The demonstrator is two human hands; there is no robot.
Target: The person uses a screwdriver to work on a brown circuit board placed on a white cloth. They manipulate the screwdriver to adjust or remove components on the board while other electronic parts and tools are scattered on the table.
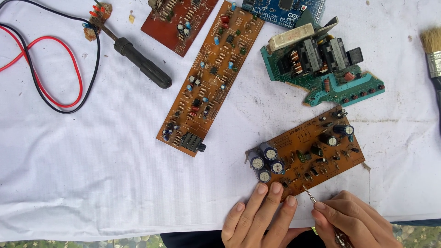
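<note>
An orange-brown circuit board with several blue-grey capacitors lies tilted on the white cloth at lower right. My left hand rests flat by its near edge, fingertips touching the board below the capacitors. My right hand grips a thin metal probe tool whose tip points at the board's lower edge.
A long orange board, a red-brown board, a blue board and a green board with transformers lie above. A black-handled soldering iron, red and black wires and a brush sit around the white cloth.
</note>
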